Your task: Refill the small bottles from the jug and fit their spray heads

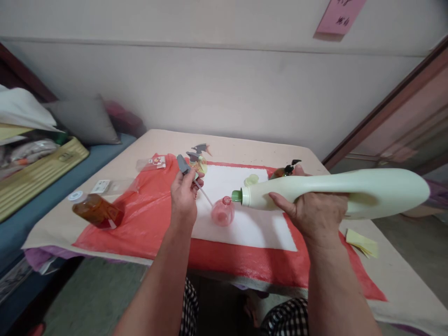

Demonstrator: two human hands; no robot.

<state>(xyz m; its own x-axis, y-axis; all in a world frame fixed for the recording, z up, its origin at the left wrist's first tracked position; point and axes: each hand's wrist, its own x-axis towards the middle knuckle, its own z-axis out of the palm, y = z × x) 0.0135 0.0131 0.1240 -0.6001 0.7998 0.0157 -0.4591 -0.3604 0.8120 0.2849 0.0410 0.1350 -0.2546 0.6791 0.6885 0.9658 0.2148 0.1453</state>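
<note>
My right hand (311, 207) grips the handle of a large pale green jug (378, 186), tipped on its side. The jug's green spout (237, 196) is at the mouth of a small pink see-through bottle (223, 212), which stands on a white sheet (259, 228). My left hand (185, 193) is closed around a grey spray trigger head (182, 164); its thin dip tube (205, 193) slants down to beside the pink bottle. Whether liquid is flowing I cannot tell. Behind my left hand stands another spray bottle with a grey and orange head (201, 150).
A bottle of amber liquid (98, 212) leans at the left on red plastic sheeting (147, 219). Clear packaging (150, 163) lies behind it. A dark pump bottle (285, 171) and a pale green round piece (252, 179) are beyond the jug. Yellow paper (362, 242) lies right.
</note>
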